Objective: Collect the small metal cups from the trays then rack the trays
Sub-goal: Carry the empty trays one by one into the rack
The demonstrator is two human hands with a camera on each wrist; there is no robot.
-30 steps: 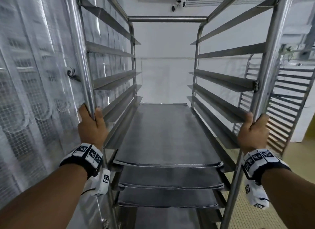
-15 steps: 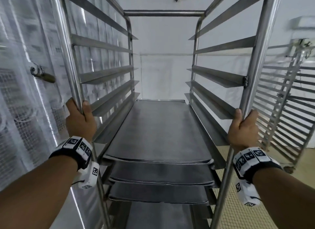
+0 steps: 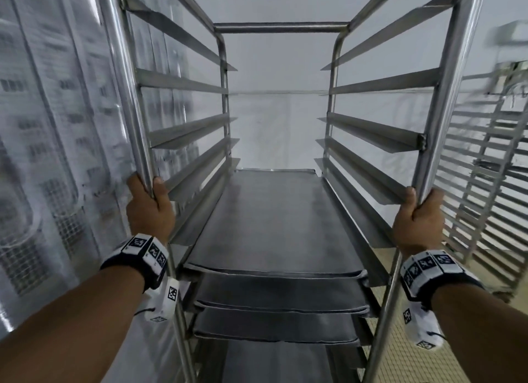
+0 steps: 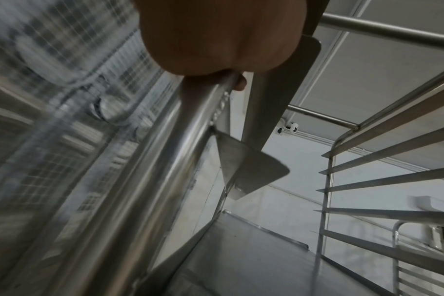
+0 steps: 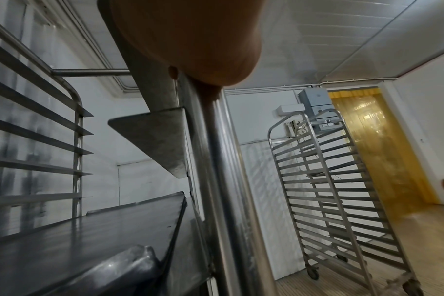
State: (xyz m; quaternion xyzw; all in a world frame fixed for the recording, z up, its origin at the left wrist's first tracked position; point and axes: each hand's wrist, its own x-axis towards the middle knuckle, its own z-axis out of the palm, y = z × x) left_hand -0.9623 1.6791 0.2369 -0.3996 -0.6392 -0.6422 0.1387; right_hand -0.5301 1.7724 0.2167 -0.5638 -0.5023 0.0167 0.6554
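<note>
1. Left hand (image 3: 150, 208) is wrapped around the near left upright (image 3: 134, 103) of the tray rack (image 3: 281, 27). Thumb sits on the outer side of the post, fingers curl round the inner side. The left wrist view confirms the closed grasp on the tube.

2. Right hand (image 3: 417, 220) is wrapped the same way around the near right upright (image 3: 445, 97). Both fists sit at about the same height, just above the top loaded runner.

3. Trays (image 3: 274, 225): several flat dark sheets lie in the lower runners, one above another. Their near edges sit just inside the two posts, between and below the hands. Upper runners hold nothing.

4. No small metal cups show on the top tray or anywhere in these views. Judgement: collecting looks finished and the racking part is largely done.

5. Key relation: the rack's long axis runs straight away from the person, and the trays' long sides follow it. The hands bracket the open near end, one per post, equally near. Any push or pull therefore acts along the trays' sliding direction.

6. Surroundings: a clear plastic strip curtain (image 3: 57, 154) hangs close on the left. A second rack (image 5: 342, 190) stands to the right, well apart. Yellow strip curtain (image 5: 373, 144) beyond it.

7. Judgement: steering calls for even force from both hands. Uneven force would swing the frame toward the curtain.
</note>
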